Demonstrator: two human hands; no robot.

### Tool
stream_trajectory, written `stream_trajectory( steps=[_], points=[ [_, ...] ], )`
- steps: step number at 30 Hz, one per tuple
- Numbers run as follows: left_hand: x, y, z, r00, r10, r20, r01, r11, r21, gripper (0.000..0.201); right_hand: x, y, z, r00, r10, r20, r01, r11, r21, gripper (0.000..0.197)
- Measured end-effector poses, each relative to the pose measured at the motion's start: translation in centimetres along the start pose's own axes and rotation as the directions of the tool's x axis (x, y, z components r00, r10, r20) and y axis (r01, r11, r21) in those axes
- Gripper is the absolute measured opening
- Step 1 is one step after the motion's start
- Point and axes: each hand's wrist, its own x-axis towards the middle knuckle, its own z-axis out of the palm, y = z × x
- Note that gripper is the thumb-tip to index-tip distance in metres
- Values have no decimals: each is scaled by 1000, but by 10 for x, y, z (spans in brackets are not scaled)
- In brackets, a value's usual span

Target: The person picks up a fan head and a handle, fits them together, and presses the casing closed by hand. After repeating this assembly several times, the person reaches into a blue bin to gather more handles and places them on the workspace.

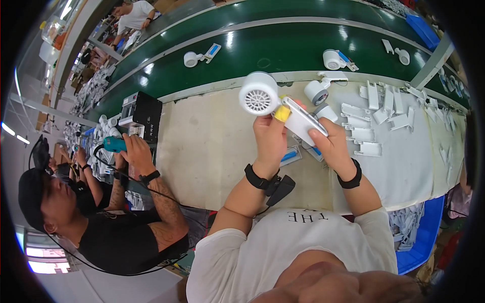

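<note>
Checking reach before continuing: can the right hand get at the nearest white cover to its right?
Probably yes: the white cover lies just right of the right hand, with nothing visible between, but the hand would likely have to let go of the white device first.

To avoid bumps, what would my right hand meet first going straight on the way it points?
Past the white fan-like device it holds, your right hand would probably meet your left hand first, though depth is unclear.
</note>
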Motion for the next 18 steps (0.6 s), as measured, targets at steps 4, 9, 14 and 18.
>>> stream_trajectory(
  steps=[4,9,14,18],
  points=[
    [-1,-1,-1,999,-17,-40,13,996,-93,29,4,-6,17,992,123,-17,-108,926,362,27],
    [-10,5,-2,1000,-1,27,4,992,-124,31,-4,-7,6,991,67,118,-79,992,98,30],
    [-8,8,-4,995,5,95,0,999,-54,33,-6,-5,12,985,80,153,-109,975,193,30],
    [-8,6,-9,996,4,90,-5,1000,12,31,-7,-1,19,996,-93,4,90,976,200,31]
  ],
)
